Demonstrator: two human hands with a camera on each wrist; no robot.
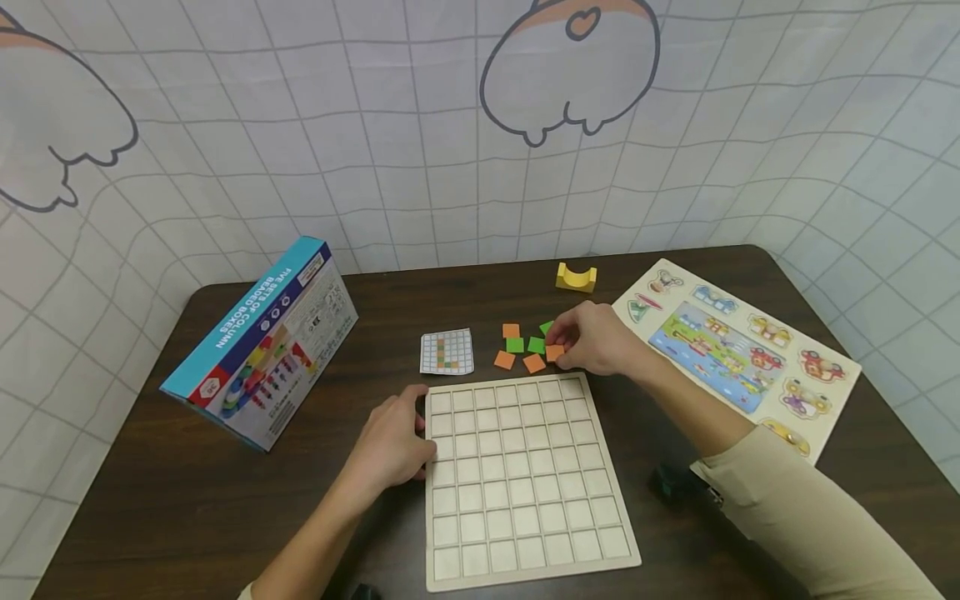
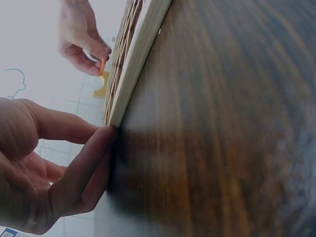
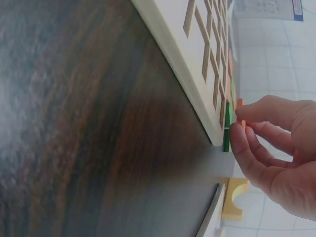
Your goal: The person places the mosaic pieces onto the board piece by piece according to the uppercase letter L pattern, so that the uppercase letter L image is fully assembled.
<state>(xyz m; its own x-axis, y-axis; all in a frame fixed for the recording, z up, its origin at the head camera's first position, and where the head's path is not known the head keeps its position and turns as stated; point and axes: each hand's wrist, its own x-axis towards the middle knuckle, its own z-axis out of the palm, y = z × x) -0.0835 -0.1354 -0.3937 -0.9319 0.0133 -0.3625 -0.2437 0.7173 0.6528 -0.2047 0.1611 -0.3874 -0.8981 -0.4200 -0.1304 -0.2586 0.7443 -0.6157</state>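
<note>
The right hand pinches an orange tile between thumb and fingertips, just beyond the far edge of the gridded board — near its right corner, beside loose green and orange tiles. The left hand touches the board's left edge, fingers bent — whether clamped on it, I cannot tell. A grid card lies left of the tiles.

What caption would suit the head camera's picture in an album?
Left hand touching the grid board, right hand pinching an orange tile beside green tiles.
</note>
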